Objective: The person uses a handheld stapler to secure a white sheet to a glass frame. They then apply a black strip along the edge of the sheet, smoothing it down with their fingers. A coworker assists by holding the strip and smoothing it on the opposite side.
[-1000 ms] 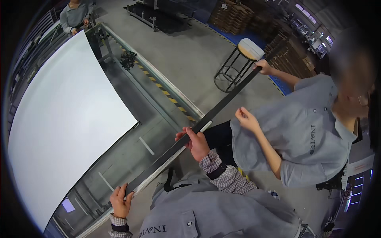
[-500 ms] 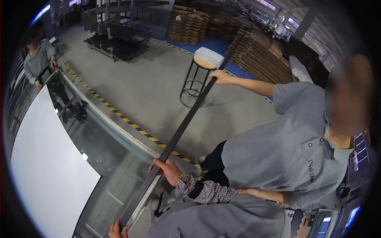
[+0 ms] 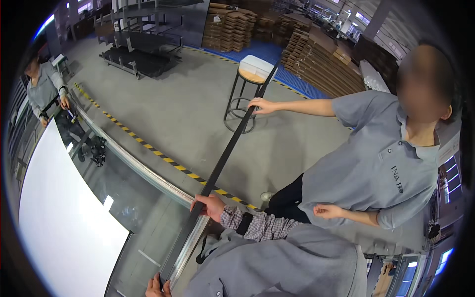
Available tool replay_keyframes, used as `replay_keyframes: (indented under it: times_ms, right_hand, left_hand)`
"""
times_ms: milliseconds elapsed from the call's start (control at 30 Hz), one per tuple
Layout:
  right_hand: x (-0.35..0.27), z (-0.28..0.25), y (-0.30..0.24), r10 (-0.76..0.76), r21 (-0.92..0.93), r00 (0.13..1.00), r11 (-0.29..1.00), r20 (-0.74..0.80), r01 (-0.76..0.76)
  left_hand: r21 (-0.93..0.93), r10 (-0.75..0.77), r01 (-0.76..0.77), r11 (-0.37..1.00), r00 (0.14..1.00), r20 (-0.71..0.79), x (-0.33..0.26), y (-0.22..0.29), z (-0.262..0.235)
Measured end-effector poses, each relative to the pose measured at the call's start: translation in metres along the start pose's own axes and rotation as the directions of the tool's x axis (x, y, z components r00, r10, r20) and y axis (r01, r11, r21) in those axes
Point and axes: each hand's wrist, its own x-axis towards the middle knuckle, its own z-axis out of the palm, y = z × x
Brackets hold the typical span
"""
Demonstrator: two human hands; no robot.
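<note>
A long dark bar (image 3: 228, 148), straight and narrow, slants from the lower edge up to the upper middle. My right hand (image 3: 212, 207), its arm in a checked sleeve, is closed around it in the lower middle of the view. At its near end, my left hand (image 3: 158, 288) pinches the bar between fingers and thumb; part of this hand is cut off by the lower edge. Farther up, a co-worker's hand (image 3: 263, 106) holds the same bar. Beneath the near part lies a glass-topped table (image 3: 143, 218) with a pale metal edge.
A bright white panel (image 3: 69, 213) lies on the table's left side, with another person (image 3: 44, 91) at its far end. The co-worker in grey (image 3: 356, 148) stands at right. Beyond are a stool (image 3: 252, 76) bearing a white box, a rack (image 3: 141, 54) and stacked brown cartons (image 3: 321, 64).
The bar's far part has swung slightly left with the co-worker's hand. My left hand has shifted a little right. The co-worker's other hand, earlier near my sleeve, has moved up and away.
</note>
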Motion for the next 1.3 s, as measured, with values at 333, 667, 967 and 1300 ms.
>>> replay_keyframes:
  times_ms: [333,667,967,1300]
  right_hand:
    - [0.032,-0.021,-0.013,0.076,0.058,0.996,0.995,0.037,-0.078]
    - [0.108,-0.121,-0.143,-0.055,0.032,0.982,0.998,-0.181,0.062]
    - [0.117,-0.116,-0.152,0.177,0.084,0.976,0.982,-0.127,-0.167]
    - [0.084,-0.087,-0.177,0.509,-0.844,0.857,0.425,-0.075,-0.326]
  left_hand:
    - [-0.100,-0.005,0.008,0.995,0.999,0.031,0.030,0.007,0.009]
    - [-0.215,-0.380,0.358,0.909,0.922,-0.072,0.057,0.013,0.011]
    - [0.256,-0.329,0.824,0.505,0.458,-0.826,0.037,-0.016,0.064]
    - [-0.969,-0.985,0.174,0.172,0.014,-0.173,0.031,-0.045,0.099]
